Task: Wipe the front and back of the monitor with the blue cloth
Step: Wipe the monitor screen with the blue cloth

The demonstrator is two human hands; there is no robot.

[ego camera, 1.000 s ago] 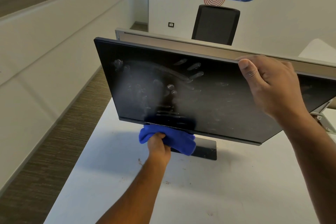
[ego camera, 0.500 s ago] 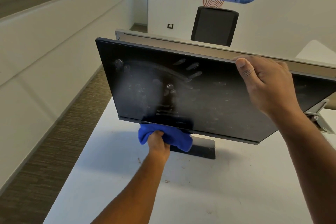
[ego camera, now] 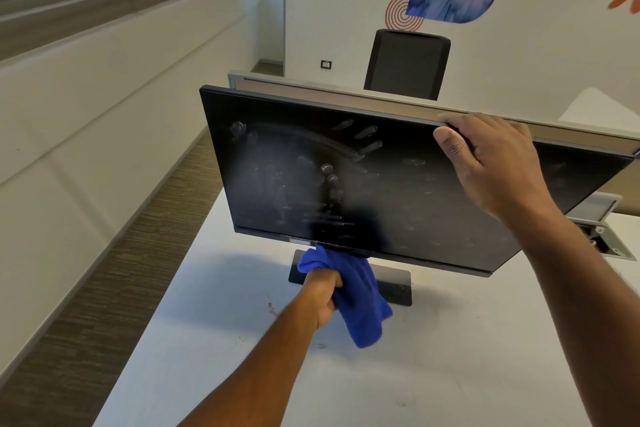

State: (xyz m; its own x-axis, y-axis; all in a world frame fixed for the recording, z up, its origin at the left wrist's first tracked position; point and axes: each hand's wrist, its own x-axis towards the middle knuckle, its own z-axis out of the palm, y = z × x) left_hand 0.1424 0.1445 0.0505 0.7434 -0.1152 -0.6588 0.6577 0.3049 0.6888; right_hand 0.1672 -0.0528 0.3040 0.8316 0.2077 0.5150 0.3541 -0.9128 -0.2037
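Your right hand is clamped on the top edge of the monitor, thumb on the front of the screen and fingers wrapped over the back. The monitor stands on its flat dark base on the white bench, with the screen tilted back to face up toward you.

Your left hand is closed in a fist on the blue cloth. The hand sits just below the monitor's bottom edge, in front of the base. The top of the cloth reaches up to that bottom edge; whether it touches the edge cannot be told. The rest of the cloth hangs loose below your fist, above the bench.

The screen is off and dark, and it is covered with smudges: fingerprints, finger streaks near the upper middle, and a hazy patch across the left half. A darker, cleaner-looking patch sits at the lower middle, just above the cloth.

On the bottom bezel, just left of the cloth, there is a small label or logo, but it is too small and blurred to read. No other writing can be made out.

Behind the monitor runs a grey partition, with a dark chair back beyond it. A cable hatch stands open in the bench at your right.
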